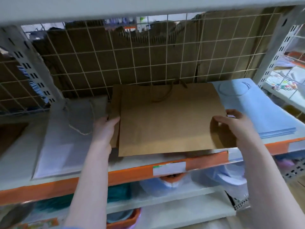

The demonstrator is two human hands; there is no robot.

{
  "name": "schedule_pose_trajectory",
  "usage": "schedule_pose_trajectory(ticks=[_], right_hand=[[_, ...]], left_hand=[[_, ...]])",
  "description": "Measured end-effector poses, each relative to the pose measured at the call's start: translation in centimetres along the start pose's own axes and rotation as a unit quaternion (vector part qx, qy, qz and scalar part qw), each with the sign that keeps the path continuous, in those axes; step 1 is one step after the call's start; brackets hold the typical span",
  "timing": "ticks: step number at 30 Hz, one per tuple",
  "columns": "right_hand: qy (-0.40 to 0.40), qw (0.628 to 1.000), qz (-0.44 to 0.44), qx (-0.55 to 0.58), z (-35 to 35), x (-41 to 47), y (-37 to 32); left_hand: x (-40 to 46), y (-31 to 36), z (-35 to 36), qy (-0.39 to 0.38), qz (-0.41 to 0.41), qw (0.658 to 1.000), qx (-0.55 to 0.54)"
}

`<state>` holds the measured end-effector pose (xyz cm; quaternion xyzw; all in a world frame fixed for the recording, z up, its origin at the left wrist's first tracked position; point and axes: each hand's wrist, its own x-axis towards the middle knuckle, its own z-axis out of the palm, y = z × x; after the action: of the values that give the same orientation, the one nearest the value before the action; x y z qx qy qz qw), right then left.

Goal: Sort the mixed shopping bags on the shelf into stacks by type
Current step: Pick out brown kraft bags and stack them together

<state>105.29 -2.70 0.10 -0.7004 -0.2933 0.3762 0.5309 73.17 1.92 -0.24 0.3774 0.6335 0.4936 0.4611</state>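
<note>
The brown paper bag [166,119] lay flat on the shelf [132,172], between the white bags [66,129] and the blue bags [257,109]. The left hand [105,128] and right hand [231,124] gripped its side edges, fingers curled.

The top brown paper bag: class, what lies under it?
Another brown bag's edge shows under the top brown paper bag at its left side. Anything deeper is covered.

Dim, bluish light; soft motion blur, wide-angle bending at edges.
</note>
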Motion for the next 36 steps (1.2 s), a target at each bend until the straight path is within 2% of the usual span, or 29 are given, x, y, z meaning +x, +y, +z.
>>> schedule_pose_trajectory(ticks=[7, 15, 24, 30, 36], right_hand=[[-0.036, 0.999, -0.014, -0.030, -1.7, 5.2, -0.7], [-0.019, 0.998, -0.066, 0.012, -2.0, 6.9, -0.3], [-0.053, 0.996, -0.022, 0.062, 0.5, 8.0, 0.6], [-0.042, 0.997, -0.051, -0.026, 3.4, 8.0, 0.6], [-0.005, 0.965, -0.119, -0.233, 5.0, 7.9, 1.0]], left_hand=[[0.1, -0.9, 5.4, 0.020, 0.016, 0.999, -0.021], [1.2, -1.8, 7.2, 0.061, 0.126, 0.981, 0.136], [2.4, -1.9, 5.8, 0.115, 0.132, 0.961, 0.214], [2.2, -1.9, 5.8, 0.054, 0.085, 0.982, 0.159], [1.7, -2.0, 5.8, 0.033, 0.088, 0.977, 0.193]])
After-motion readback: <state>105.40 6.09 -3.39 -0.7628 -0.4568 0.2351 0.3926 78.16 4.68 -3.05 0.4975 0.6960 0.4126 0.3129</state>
